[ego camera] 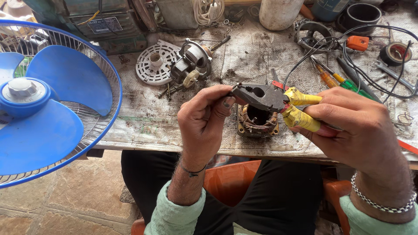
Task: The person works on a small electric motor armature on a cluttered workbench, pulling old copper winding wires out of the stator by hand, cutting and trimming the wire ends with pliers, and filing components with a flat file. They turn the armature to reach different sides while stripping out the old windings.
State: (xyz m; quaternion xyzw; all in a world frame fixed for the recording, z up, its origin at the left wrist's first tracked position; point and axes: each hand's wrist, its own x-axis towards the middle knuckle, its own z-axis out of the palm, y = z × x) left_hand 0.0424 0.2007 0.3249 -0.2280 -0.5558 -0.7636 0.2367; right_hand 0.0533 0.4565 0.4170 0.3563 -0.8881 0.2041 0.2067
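Note:
My right hand (355, 126) grips the yellow handles of a pair of pliers (265, 96), whose dark jaws point left. My left hand (204, 119) pinches something small right at the jaw tips; what it is stays hidden by the fingers. Just below the pliers, on the worn bench top (143, 126), sits a motor stator (257, 122) with copper windings. Both hands hover over the bench's front edge.
A blue fan with its wire guard (48, 100) stands at the left. A motor housing (191, 65) and a white round cover (154, 65) lie behind. Screwdrivers (335, 80), black wires (370, 74), a tape roll (395, 53) and a wrench (394, 74) crowd the right side.

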